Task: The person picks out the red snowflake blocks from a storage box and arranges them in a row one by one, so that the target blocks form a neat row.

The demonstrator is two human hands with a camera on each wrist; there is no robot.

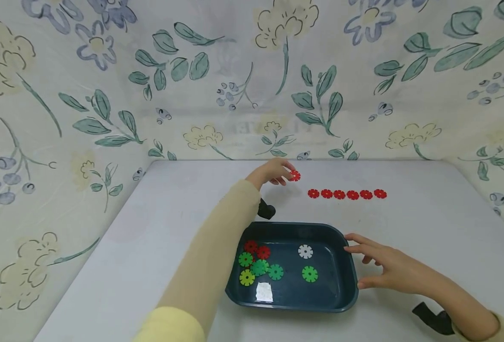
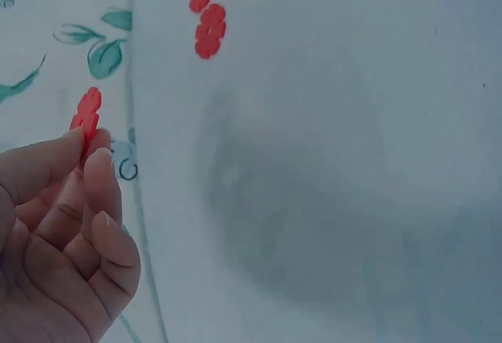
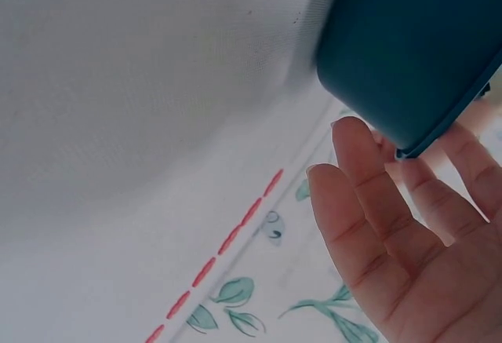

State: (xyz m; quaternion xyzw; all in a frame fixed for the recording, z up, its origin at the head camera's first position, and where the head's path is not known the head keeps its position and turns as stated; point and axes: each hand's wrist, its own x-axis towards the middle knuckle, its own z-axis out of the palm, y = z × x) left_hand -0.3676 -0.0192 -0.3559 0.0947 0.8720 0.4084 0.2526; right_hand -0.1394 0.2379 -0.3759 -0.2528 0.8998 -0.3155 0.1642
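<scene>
Between thumb and fingertips my left hand [image 1: 275, 172] pinches a red flower-shaped disc [image 1: 295, 175] above the far part of the table. Right of it runs a straight row of several red discs [image 1: 339, 194]. My right hand [image 1: 389, 266] has its fingers spread loosely at the right side of the dark blue tray [image 1: 292, 306], fingertips right at the rim. In the tray lie red discs [image 1: 263, 251], green discs [image 1: 276, 272], a yellow disc [image 1: 247, 277] and a white disc [image 1: 305, 251]. In the left wrist view, the held disc [image 2: 88, 111] stands on edge in the fingers.
The white table [image 1: 183, 190] ends at a wall covered in floral cloth [image 1: 235, 61], which also hangs along both sides. Black straps [image 1: 433, 319] show at the wrists. My left forearm [image 1: 211, 237] reaches over the tray's left side.
</scene>
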